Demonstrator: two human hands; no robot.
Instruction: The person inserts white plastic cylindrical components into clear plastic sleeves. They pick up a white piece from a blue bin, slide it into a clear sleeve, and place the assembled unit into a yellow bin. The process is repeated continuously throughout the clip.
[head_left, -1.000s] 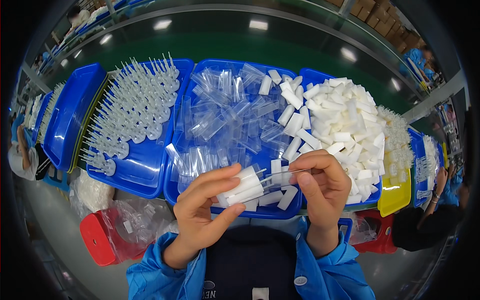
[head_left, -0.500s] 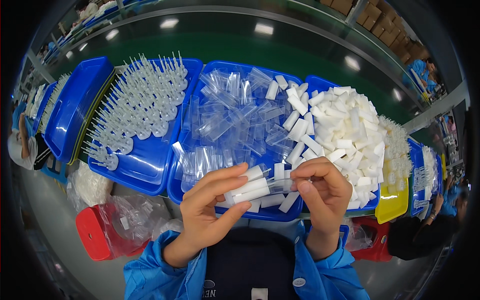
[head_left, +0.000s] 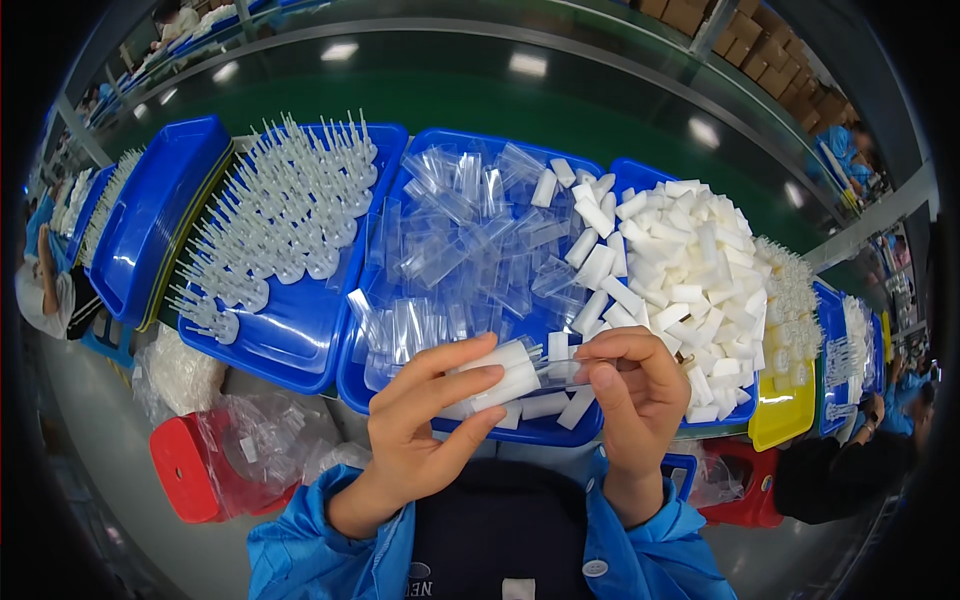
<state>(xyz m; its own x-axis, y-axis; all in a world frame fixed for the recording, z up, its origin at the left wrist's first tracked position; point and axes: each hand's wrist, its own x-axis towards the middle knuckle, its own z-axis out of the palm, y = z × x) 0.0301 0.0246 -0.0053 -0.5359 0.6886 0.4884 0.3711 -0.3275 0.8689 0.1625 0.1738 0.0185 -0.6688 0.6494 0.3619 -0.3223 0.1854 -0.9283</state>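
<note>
My left hand [head_left: 425, 415] is closed around a small bundle of white foam-like cylinders [head_left: 508, 382] with thin pale stems at their right ends. With thumb and fingertips, my right hand [head_left: 635, 395] pinches a clear plastic sleeve [head_left: 560, 372] at the right end of that bundle. How far the sleeve reaches over a cylinder is too small to tell. Both hands are above the near edge of the middle blue tray [head_left: 450, 428], which holds many loose clear plastic sleeves [head_left: 450, 235]. More white cylinders [head_left: 545, 404] lie in it beneath my hands.
To the left, a blue tray [head_left: 285, 340] holds rows of upright stemmed pale pieces [head_left: 285, 220], beside stacked blue trays [head_left: 150, 220]. White cylinders [head_left: 695, 270] are heaped at right, next to a yellow tray [head_left: 785, 420]. Red stools [head_left: 185, 465] stand below; other people sit at both sides.
The bundle in my left hand has turned slightly and sits closer together. My right hand has shifted a little left and down, still pinching the clear sleeve.
</note>
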